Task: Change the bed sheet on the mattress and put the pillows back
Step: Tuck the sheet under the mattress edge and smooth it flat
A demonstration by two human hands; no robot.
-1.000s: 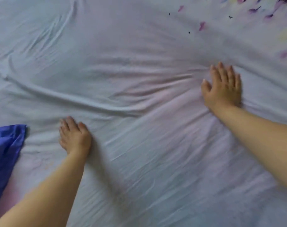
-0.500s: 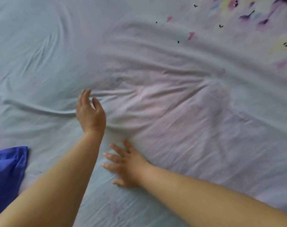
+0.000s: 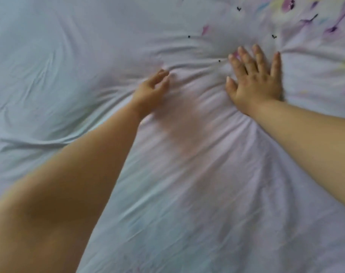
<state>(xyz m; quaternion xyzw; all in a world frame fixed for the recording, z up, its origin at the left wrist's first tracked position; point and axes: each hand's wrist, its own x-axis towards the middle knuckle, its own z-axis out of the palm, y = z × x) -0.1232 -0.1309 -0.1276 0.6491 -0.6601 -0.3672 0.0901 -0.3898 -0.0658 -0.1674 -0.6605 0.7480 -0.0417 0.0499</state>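
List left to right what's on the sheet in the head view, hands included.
Smooth pale stretch of bed sheet → left hand → right hand → purple floral print at the top right corner.

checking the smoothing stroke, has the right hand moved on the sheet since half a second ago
Yes. The right hand has swept up and to the right across the bed sheet, ending beside the floral print.

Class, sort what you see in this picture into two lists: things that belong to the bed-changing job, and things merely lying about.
Belongs to the job:
pale wrinkled cotton bed sheet with purple floral print
left hand, resting on the sheet
right hand, fingers spread, pressing flat on the sheet

Lying about:
nothing else clearly in view; no pillows are visible.
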